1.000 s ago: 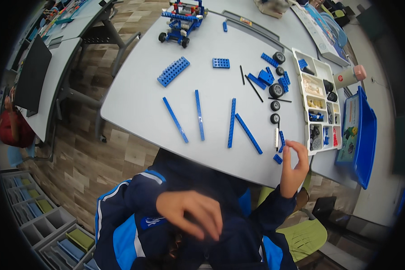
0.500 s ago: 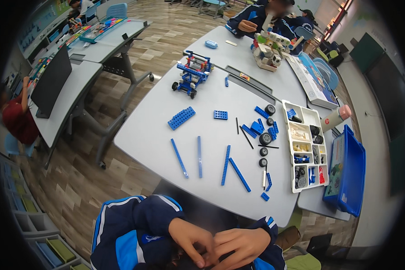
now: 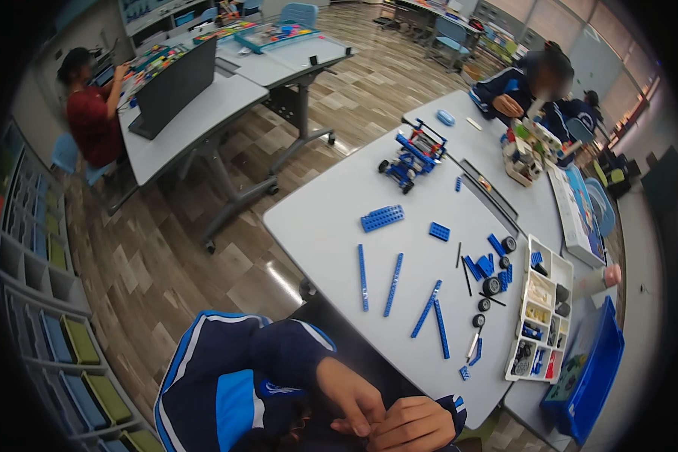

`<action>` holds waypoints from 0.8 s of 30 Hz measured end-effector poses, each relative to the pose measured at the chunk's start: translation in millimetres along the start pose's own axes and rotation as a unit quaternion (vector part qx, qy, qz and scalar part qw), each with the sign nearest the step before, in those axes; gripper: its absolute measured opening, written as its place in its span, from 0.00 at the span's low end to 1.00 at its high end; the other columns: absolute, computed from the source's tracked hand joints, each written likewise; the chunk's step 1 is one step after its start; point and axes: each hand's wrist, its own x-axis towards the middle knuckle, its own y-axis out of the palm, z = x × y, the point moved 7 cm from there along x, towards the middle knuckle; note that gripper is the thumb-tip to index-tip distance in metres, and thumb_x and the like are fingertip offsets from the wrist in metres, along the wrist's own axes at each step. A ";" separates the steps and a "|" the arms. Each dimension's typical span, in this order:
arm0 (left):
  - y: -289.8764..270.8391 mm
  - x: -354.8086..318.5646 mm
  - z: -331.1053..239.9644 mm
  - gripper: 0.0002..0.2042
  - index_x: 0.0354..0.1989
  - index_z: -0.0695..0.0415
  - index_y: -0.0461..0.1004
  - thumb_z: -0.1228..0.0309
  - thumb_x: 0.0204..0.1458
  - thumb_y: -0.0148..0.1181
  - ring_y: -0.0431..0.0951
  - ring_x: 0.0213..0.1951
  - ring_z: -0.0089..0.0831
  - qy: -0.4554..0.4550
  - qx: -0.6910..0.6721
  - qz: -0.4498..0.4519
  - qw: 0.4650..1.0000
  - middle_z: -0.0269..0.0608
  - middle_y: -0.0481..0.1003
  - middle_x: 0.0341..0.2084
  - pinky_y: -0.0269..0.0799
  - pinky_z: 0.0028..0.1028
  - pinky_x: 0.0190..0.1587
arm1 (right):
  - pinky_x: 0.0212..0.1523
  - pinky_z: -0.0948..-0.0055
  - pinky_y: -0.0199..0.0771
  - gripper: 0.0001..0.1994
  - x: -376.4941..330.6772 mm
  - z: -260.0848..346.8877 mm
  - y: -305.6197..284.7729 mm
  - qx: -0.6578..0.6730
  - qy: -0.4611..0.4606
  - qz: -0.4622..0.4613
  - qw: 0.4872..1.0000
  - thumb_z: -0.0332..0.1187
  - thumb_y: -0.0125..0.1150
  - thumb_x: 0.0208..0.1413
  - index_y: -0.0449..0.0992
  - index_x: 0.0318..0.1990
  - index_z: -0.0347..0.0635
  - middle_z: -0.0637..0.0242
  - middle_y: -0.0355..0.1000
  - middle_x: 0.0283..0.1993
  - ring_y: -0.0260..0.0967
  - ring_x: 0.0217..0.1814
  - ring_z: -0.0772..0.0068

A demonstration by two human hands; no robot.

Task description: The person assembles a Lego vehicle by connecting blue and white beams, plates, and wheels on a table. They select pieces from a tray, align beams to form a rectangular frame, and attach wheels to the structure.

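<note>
My left hand (image 3: 352, 395) and my right hand (image 3: 414, 426) are together low in front of my body, short of the table's near edge. Both have bent, closed fingers that meet; anything between them is hidden. Nearest to them on the white table (image 3: 339, 218) lie long blue beams: one pair (image 3: 363, 279) apart, another pair meeting at one end in a V (image 3: 427, 309). Farther off are a wide blue studded brick (image 3: 383, 218), a smaller blue plate (image 3: 440, 231) and a blue wheeled model (image 3: 416, 154).
Black wheels (image 3: 491, 286), rods and blue pieces lie beside a white sorting tray (image 3: 527, 324) at right. Beyond it stands a blue bin (image 3: 591, 377). Across the table, another person's hand (image 3: 508, 105) is near a white-and-green model (image 3: 531, 154). Another table (image 3: 196, 113) stands at left.
My view has swung left, so the table and its pieces appear farther right and lower. My hands stay together in front of my body, a little farther right in the picture.
</note>
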 end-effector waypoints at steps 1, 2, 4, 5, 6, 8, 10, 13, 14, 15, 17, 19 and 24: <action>1.4 1.6 -2.0 0.16 0.38 0.67 0.70 0.62 0.70 0.56 0.76 0.24 0.22 0.002 -0.014 0.006 1.000 0.36 0.73 0.21 0.69 0.22 0.27 | 0.37 0.62 0.75 0.05 2.5 -0.5 1.7 0.000 -0.007 -0.004 1.000 0.27 0.65 0.56 0.83 0.33 0.33 0.55 0.82 0.39 0.81 0.39 0.56; 1.9 2.4 -3.4 0.16 0.37 0.67 0.70 0.63 0.70 0.55 0.76 0.24 0.22 0.003 -0.015 0.006 1.000 0.36 0.73 0.21 0.70 0.23 0.27 | 0.36 0.62 0.75 0.05 4.6 -0.7 4.1 -0.001 -0.013 -0.010 1.000 0.27 0.66 0.55 0.82 0.32 0.32 0.54 0.82 0.38 0.81 0.37 0.56; 4.1 3.6 -5.0 0.15 0.36 0.66 0.70 0.64 0.70 0.55 0.77 0.24 0.23 0.003 -0.017 0.010 1.000 0.37 0.73 0.21 0.70 0.23 0.27 | 0.32 0.66 0.74 0.05 7.4 -0.7 8.3 0.005 -0.035 -0.035 0.999 0.27 0.67 0.52 0.80 0.29 0.33 0.53 0.81 0.33 0.82 0.32 0.57; 5.5 3.4 -5.7 0.15 0.35 0.66 0.69 0.65 0.70 0.55 0.77 0.24 0.23 0.003 -0.018 0.011 1.000 0.37 0.73 0.21 0.70 0.24 0.27 | 0.32 0.67 0.73 0.05 8.0 -2.4 10.4 0.015 -0.028 -0.049 0.998 0.26 0.67 0.52 0.80 0.29 0.34 0.53 0.81 0.33 0.82 0.32 0.58; 6.9 4.3 -4.0 0.15 0.34 0.66 0.70 0.65 0.70 0.54 0.77 0.23 0.23 -0.008 -0.047 0.004 0.999 0.37 0.73 0.21 0.70 0.23 0.27 | 0.31 0.69 0.72 0.05 7.5 -3.2 10.7 0.026 -0.022 -0.062 0.997 0.26 0.67 0.51 0.79 0.28 0.34 0.54 0.81 0.33 0.82 0.32 0.58; 10.6 5.0 -0.5 0.16 0.31 0.65 0.70 0.65 0.70 0.53 0.77 0.22 0.22 -0.028 -0.104 -0.016 0.994 0.36 0.73 0.20 0.69 0.23 0.25 | 0.38 0.62 0.71 0.05 5.2 -5.5 16.3 0.025 0.012 -0.036 0.999 0.30 0.67 0.51 0.80 0.30 0.37 0.56 0.81 0.38 0.79 0.40 0.57; 15.7 5.8 0.7 0.17 0.31 0.64 0.70 0.65 0.70 0.53 0.76 0.22 0.22 -0.025 -0.115 -0.026 0.993 0.36 0.73 0.19 0.69 0.23 0.25 | 0.51 0.46 0.70 0.11 -0.7 -8.0 21.3 -0.001 0.066 0.047 0.997 0.38 0.66 0.52 0.84 0.37 0.43 0.59 0.80 0.47 0.72 0.55 0.52; 21.8 5.9 1.0 0.17 0.30 0.64 0.70 0.64 0.70 0.52 0.76 0.22 0.22 -0.010 -0.096 -0.035 0.995 0.35 0.73 0.19 0.68 0.23 0.25 | 0.49 0.48 0.70 0.10 -6.8 -1.6 15.0 -0.007 0.066 0.032 0.997 0.34 0.63 0.52 0.83 0.37 0.39 0.58 0.80 0.46 0.72 0.54 0.51; 23.4 5.9 1.6 0.17 0.30 0.64 0.70 0.64 0.70 0.52 0.76 0.21 0.22 -0.006 -0.088 -0.038 0.995 0.35 0.73 0.19 0.68 0.23 0.24 | 0.49 0.50 0.71 0.10 -7.3 2.1 13.9 -0.023 0.039 0.030 0.999 0.34 0.63 0.52 0.83 0.37 0.38 0.57 0.80 0.46 0.72 0.54 0.51; 24.6 5.8 1.8 0.17 0.30 0.64 0.70 0.64 0.70 0.52 0.76 0.21 0.22 -0.001 -0.079 -0.042 0.996 0.35 0.72 0.19 0.68 0.23 0.24 | 0.48 0.51 0.71 0.10 -7.2 5.9 13.6 -0.039 0.010 0.028 0.999 0.33 0.63 0.51 0.83 0.37 0.38 0.56 0.80 0.46 0.73 0.53 0.51; 25.3 5.8 2.4 0.17 0.29 0.64 0.70 0.64 0.70 0.52 0.76 0.21 0.22 0.008 -0.066 -0.055 0.996 0.35 0.72 0.19 0.68 0.23 0.24 | 0.47 0.54 0.72 0.11 -5.5 13.1 13.6 -0.068 -0.046 0.020 0.996 0.33 0.63 0.51 0.82 0.38 0.36 0.55 0.80 0.46 0.73 0.53 0.51; 26.0 5.6 2.1 0.18 0.29 0.63 0.70 0.64 0.70 0.51 0.75 0.21 0.21 0.014 -0.056 -0.061 0.997 0.34 0.72 0.19 0.68 0.23 0.24 | 0.46 0.55 0.72 0.11 -0.8 11.6 14.1 -0.073 -0.037 0.018 0.996 0.32 0.63 0.51 0.82 0.39 0.36 0.53 0.79 0.47 0.74 0.50 0.51; 28.3 6.8 -2.2 0.18 0.28 0.63 0.70 0.63 0.70 0.51 0.75 0.20 0.21 0.028 0.021 -0.074 0.997 0.33 0.72 0.18 0.67 0.23 0.23 | 0.43 0.58 0.73 0.07 12.8 6.7 21.7 -0.066 -0.023 0.061 0.996 0.31 0.61 0.54 0.81 0.36 0.39 0.57 0.80 0.42 0.76 0.43 0.56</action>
